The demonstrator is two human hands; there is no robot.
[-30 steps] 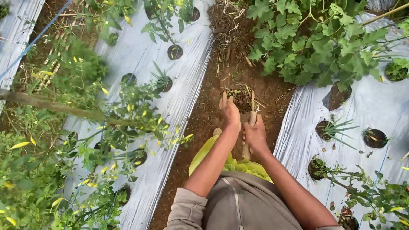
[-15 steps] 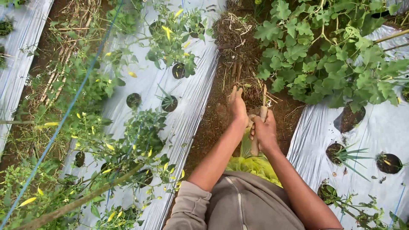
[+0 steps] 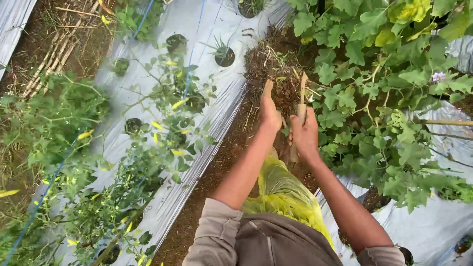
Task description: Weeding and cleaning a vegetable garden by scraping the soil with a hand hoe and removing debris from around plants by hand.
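Since the earlier frame my view has swung forward along the furrow, and both hands now sit higher in the picture, up against the clump of dry roots and straw (image 3: 268, 61) instead of over bare soil. What I am working with is the wooden stick (image 3: 301, 101), standing nearly upright, its pale tip poking out above my right hand (image 3: 304, 134), whose fingers are wrapped tight around the shaft, I judge so that the lower end can bear into the ground. My left hand (image 3: 269, 109) is just beside it, fingers straight and pressed together, flat like a blade and holding nothing, its tips reaching into the clump as if to steady or part it. A yellow plastic sheet (image 3: 283, 192) hangs below my forearms. Silver mulch film (image 3: 162, 79) with round planting holes flanks the dirt path, chilli plants with yellow pods (image 3: 157, 133) on the left, broad-leaved vines (image 3: 374, 88) crowding the right.
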